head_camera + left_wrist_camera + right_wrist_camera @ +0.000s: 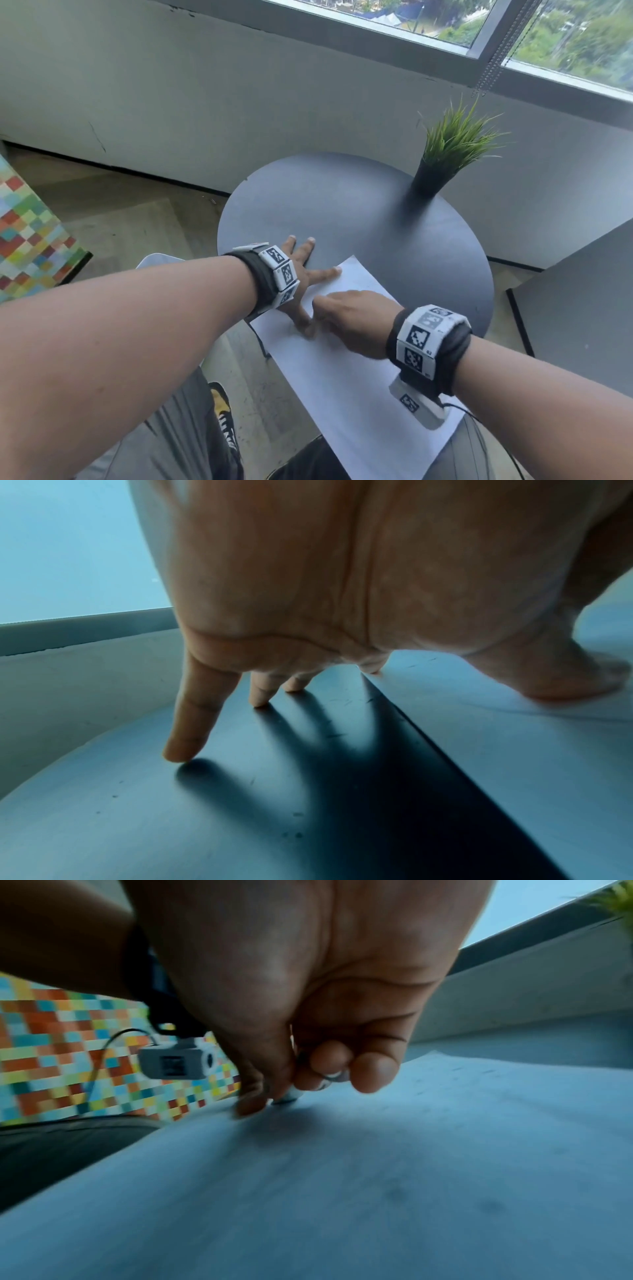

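Pinning the paper sheet [342, 394] at its eleven o'clock edge with our flat left hand [305, 274], we should press evenly with the curled right hand [356, 322], whose grip we cannot tell.

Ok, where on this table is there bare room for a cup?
The widest bare patch of the table lies between the left hand, the far corner of the paper and the potted plant. A narrower strip runs between the paper's right edge and the table's rim. The near side is crowded: the paper, with the right hand on it.
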{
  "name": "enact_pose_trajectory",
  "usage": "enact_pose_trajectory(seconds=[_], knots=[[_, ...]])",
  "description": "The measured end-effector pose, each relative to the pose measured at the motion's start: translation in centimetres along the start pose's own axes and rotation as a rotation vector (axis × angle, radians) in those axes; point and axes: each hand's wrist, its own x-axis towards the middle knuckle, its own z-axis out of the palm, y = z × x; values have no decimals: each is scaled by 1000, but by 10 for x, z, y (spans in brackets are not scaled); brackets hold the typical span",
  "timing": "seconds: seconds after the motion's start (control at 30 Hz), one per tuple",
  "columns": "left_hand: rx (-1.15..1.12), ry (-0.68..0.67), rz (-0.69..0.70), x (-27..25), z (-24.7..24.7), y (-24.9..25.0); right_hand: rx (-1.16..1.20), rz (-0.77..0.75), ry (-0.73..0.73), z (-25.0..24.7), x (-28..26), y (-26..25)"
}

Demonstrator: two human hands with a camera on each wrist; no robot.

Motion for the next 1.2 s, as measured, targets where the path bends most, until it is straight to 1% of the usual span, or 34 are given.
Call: enact_pose_trajectory(seconds=[0.07,0.1,0.13,0.17,0.2,0.27,0.3,0.33,0.43,0.47,0.5,0.57,0.67,0.7,0.73,0.83,0.9,1.1,1.17,1.2], knots=[[-10,-10,6,-1,-2,0,1,159,78,-8,7,22],[-15,-13,7,-1,-2,1,2,215,126,-11,8,30],[-14,-12,5,-1,-2,1,5,244,145,-11,7,33],[-7,-11,2,0,-2,1,-8,221,137,-9,6,29],[1,-14,0,0,-2,2,3,168,100,-7,4,21],[10,-19,-7,0,-1,2,15,16,3,0,-4,2],[13,-20,-9,0,-1,2,28,-4,-25,0,-7,0],[16,-21,-9,1,-1,2,37,16,-20,-3,-6,5],[21,-17,-6,2,-4,3,26,223,75,-16,5,32],[24,-14,-7,1,-4,4,33,277,111,-18,8,39],[25,-16,-10,1,-5,4,28,297,127,-19,8,41],[27,-23,-14,-1,-6,5,33,245,103,-15,6,30],[35,-26,-12,0,-8,4,15,64,-19,-4,-5,6],[35,-33,-12,0,-9,4,7,49,-21,-2,-8,4],[35,-37,-11,-1,-9,5,15,74,8,-2,-9,7],[50,-10,22,-4,-13,8,64,279,95,-9,-12,27],[73,12,56,-7,-16,9,108,369,121,-12,-13,34],[17,-4,35,-16,-1,10,134,432,132,-12,-12,30],[16,0,35,-17,-1,10,102,396,134,-11,-12,25],[17,1,34,-17,-2,10,87,348,120,-8,-12,21]])
